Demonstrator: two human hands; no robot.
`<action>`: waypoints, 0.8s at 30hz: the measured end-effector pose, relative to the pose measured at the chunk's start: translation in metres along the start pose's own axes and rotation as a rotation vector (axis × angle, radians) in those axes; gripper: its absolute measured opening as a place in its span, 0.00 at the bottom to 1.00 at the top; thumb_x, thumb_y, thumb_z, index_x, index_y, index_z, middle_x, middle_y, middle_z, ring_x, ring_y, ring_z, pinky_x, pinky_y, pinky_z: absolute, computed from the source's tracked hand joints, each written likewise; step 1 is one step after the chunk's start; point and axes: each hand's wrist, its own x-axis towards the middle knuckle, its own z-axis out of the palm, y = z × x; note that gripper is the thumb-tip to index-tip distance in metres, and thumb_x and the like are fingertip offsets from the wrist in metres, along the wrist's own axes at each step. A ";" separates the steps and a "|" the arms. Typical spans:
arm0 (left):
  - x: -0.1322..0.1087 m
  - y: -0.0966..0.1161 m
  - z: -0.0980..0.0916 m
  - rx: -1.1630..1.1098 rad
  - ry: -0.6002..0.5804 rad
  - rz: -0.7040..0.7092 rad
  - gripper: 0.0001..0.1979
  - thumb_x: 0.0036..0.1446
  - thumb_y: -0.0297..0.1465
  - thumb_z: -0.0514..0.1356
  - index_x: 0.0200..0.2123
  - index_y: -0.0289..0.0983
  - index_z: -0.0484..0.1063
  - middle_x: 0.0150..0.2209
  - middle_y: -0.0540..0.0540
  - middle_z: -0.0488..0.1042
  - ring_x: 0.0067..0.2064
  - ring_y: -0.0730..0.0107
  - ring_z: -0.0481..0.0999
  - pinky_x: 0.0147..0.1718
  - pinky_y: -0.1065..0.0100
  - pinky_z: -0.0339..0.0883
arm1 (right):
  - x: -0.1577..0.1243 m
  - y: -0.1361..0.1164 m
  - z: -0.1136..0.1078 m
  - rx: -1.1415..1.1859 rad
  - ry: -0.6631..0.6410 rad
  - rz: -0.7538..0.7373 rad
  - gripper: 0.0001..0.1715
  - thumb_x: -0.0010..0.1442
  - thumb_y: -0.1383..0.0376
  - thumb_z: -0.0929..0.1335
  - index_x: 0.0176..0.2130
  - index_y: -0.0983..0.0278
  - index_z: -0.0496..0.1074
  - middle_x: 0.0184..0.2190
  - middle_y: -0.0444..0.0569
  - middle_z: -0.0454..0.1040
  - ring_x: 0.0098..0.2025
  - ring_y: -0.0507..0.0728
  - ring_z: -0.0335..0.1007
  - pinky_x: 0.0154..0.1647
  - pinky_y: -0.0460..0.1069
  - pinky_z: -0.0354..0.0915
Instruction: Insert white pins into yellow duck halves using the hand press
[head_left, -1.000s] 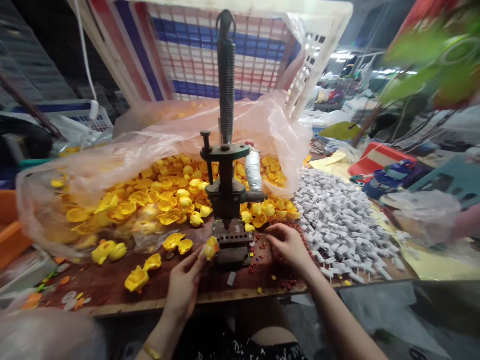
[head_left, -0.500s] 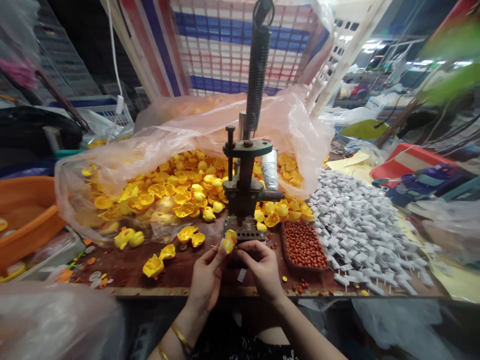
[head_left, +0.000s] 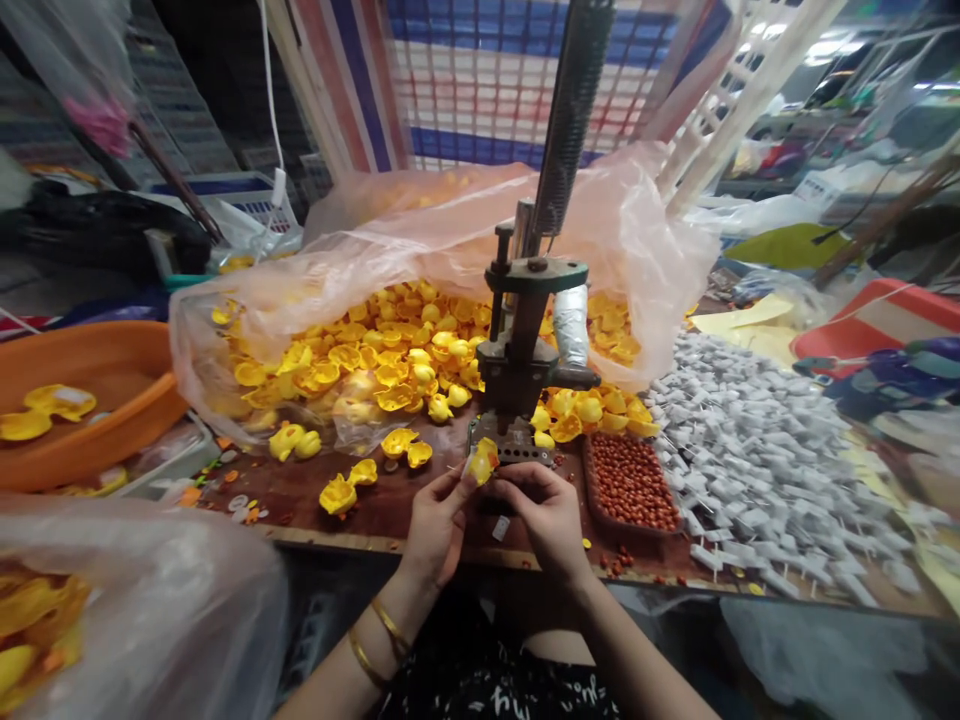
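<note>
My left hand (head_left: 437, 525) is closed, with thumb and fingers pinching a small yellow plastic duck-shaped shell (head_left: 484, 460). Close by on its right, my right hand (head_left: 551, 512) has its fingertips pressed together against the shell's edge; whatever they hold is too small to make out. Both hands are just in front of the base of a hand press (head_left: 517, 375). Under them, a small white rectangular part (head_left: 501, 527) lies on the brown table. A pair of open yellow shells (head_left: 339, 494) rests to the left of my left hand.
Behind the press, a pink plastic bag (head_left: 375, 245) spills many yellow shells (head_left: 405, 345). On the right stand a tray of red-brown beads (head_left: 630, 485) and a heap of pale grey parts with thin pins (head_left: 772, 470). An orange basin (head_left: 142, 420) is at left, above another plastic bag (head_left: 217, 600).
The camera has turned left, so the scene sits farther right and more of the orange basin and lower-left bag shows. My hands keep nearly the same pose around the yellow shell.
</note>
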 end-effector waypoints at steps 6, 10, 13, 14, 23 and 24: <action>0.001 0.001 -0.005 0.006 0.000 -0.013 0.18 0.38 0.33 0.74 0.35 0.32 0.80 0.36 0.40 0.81 0.40 0.59 0.79 0.45 0.62 0.72 | 0.002 0.001 0.000 -0.027 0.004 -0.008 0.11 0.46 0.60 0.75 0.30 0.64 0.77 0.28 0.49 0.79 0.31 0.56 0.74 0.36 0.50 0.70; 0.004 0.001 -0.009 0.022 -0.024 -0.011 0.17 0.38 0.34 0.74 0.33 0.33 0.80 0.35 0.41 0.81 0.39 0.60 0.79 0.44 0.61 0.72 | 0.005 0.006 -0.002 -0.048 -0.044 -0.010 0.12 0.46 0.59 0.76 0.30 0.64 0.77 0.28 0.49 0.79 0.32 0.56 0.74 0.37 0.51 0.71; 0.003 0.001 -0.012 0.049 -0.037 -0.024 0.17 0.38 0.34 0.73 0.34 0.33 0.81 0.35 0.41 0.81 0.40 0.59 0.79 0.45 0.61 0.71 | 0.007 0.008 -0.006 -0.077 -0.112 0.002 0.13 0.48 0.58 0.74 0.30 0.65 0.76 0.29 0.50 0.78 0.32 0.57 0.74 0.37 0.52 0.71; 0.004 0.001 -0.013 0.057 -0.049 -0.029 0.18 0.38 0.34 0.73 0.35 0.34 0.81 0.35 0.41 0.81 0.40 0.59 0.79 0.45 0.61 0.70 | 0.008 0.008 -0.007 -0.100 -0.129 -0.007 0.12 0.49 0.59 0.74 0.31 0.65 0.76 0.29 0.50 0.78 0.32 0.57 0.74 0.37 0.52 0.71; 0.070 0.011 -0.013 0.636 -0.204 0.247 0.13 0.40 0.35 0.71 0.33 0.37 0.82 0.36 0.41 0.80 0.41 0.57 0.75 0.44 0.62 0.67 | 0.070 0.009 -0.015 -0.804 0.012 -0.382 0.07 0.40 0.71 0.73 0.19 0.63 0.72 0.28 0.49 0.72 0.34 0.59 0.68 0.36 0.51 0.64; 0.078 0.012 -0.012 0.720 -0.242 0.291 0.12 0.40 0.34 0.70 0.31 0.38 0.82 0.35 0.42 0.79 0.41 0.57 0.75 0.44 0.62 0.67 | 0.080 0.005 -0.022 -0.814 0.037 -0.391 0.08 0.39 0.72 0.74 0.18 0.63 0.72 0.26 0.49 0.71 0.32 0.58 0.67 0.34 0.51 0.63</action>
